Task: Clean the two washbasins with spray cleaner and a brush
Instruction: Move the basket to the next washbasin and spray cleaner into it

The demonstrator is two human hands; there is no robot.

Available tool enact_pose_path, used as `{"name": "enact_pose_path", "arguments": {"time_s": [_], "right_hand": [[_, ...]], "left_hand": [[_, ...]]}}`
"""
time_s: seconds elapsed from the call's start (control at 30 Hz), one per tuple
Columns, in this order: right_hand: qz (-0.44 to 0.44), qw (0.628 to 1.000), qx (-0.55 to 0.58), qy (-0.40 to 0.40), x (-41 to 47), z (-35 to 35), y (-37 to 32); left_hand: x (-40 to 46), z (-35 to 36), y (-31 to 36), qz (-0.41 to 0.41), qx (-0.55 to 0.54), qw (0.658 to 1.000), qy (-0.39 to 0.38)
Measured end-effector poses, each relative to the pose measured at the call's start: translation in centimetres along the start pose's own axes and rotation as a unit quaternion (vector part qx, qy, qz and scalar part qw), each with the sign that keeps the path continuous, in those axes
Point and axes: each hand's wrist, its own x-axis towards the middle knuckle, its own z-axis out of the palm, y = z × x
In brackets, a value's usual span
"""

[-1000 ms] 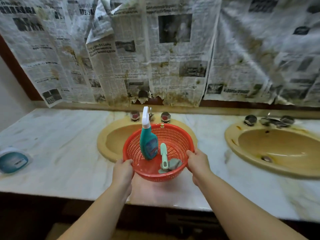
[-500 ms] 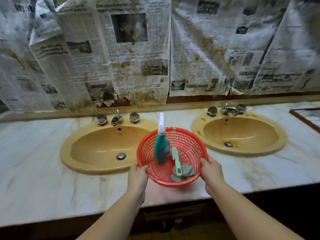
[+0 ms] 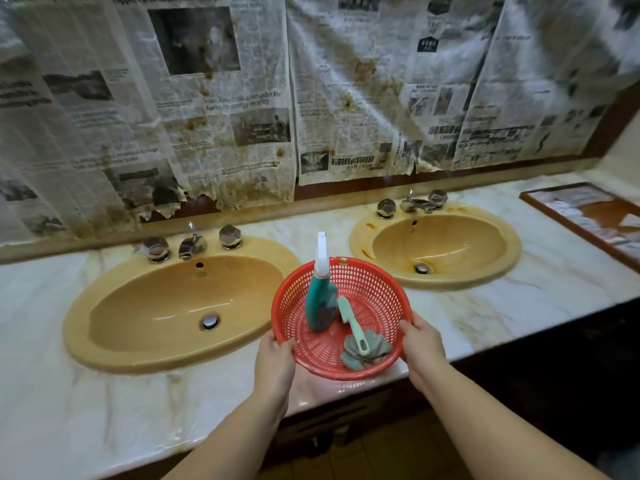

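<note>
A person stands at the marble table (image 3: 104, 403) with both arms stretched out, carrying a red plastic basket (image 3: 375, 296) between the two washbasins. The left hand (image 3: 275, 363) grips the basket's near-left rim, thumb hooked over the edge and fingers curled beneath; the right hand (image 3: 422, 348) grips the right rim in the same manner. The basket sits low over the front part of the table; whether its base touches the marble I cannot tell.

Inside the basket, a teal spray bottle (image 3: 320, 303) with a white trigger head stands nearly upright, leaning against the back-left wall. Just beside it, a pale green brush (image 3: 351, 323) lies slanted, handle pointing up towards the bottle, its lower end resting on a crumpled grey-green cloth (image 3: 363, 348) at the bottom.

The left washbasin (image 3: 156, 306), a mustard-yellow oval, is set in the table just left of the basket, with chrome taps (image 3: 192, 242) at its back. The right washbasin (image 3: 440, 244) lies further back on the right, brown-stained along its left rim. Stained, torn newspaper (image 3: 221, 116) covers the wall behind. A wood-framed panel (image 3: 588, 216) lies at the far right.
</note>
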Motion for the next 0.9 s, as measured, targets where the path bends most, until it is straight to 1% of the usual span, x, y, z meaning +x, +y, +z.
{"name": "enact_pose_path", "arguments": {"time_s": [0.07,0.13,0.2,0.23,0.3,0.37,0.43,0.5,0.6,0.67,0.77,0.9], "right_hand": [[0.012,1.0,0.004,0.006,0.4,-0.2,0.7],[0.019,1.0,-0.003,0.013,-0.1,-0.1,0.5],[0.011,0.999,-0.041,0.032,-0.6,-0.2,0.0],[0.001,0.995,-0.085,0.053,-0.8,-0.2,-0.3],[-0.038,0.974,-0.209,0.085,-1.1,-0.2,-0.5],[-0.104,0.947,-0.289,0.092,-1.2,-0.1,-0.5],[-0.175,0.923,-0.334,0.078,-1.3,0.3,-0.7],[-0.23,0.912,-0.336,0.056,-1.8,1.0,-1.4],[-0.271,0.911,-0.31,0.017,-2.9,1.8,-2.5],[-0.267,0.917,-0.297,-0.001,-3.0,1.9,-2.7],[-0.248,0.925,-0.287,-0.033,-2.3,1.5,-3.5],[-0.267,0.928,-0.252,-0.064,-1.2,0.6,-5.1]], "left_hand": [[0.3,-0.1,0.3,-0.011,0.007,1.0,0.013],[0.9,-0.5,0.9,-0.009,0.036,0.998,0.048],[1.0,-0.7,2.4,0.056,0.118,0.989,0.068],[1.4,-0.5,3.1,0.114,0.168,0.977,0.066],[1.6,0.6,5.0,0.217,0.274,0.935,0.058],[2.2,1.9,6.4,0.256,0.345,0.902,0.042],[2.5,2.9,7.2,0.251,0.372,0.894,0.008],[3.0,3.6,7.2,0.242,0.387,0.889,-0.026],[3.8,4.0,6.7,0.223,0.398,0.889,-0.025],[3.9,4.2,6.4,0.223,0.407,0.886,-0.015],[3.3,4.8,6.6,0.255,0.41,0.876,0.007],[1.4,6.8,8.7,0.301,0.394,0.867,0.05]]}}
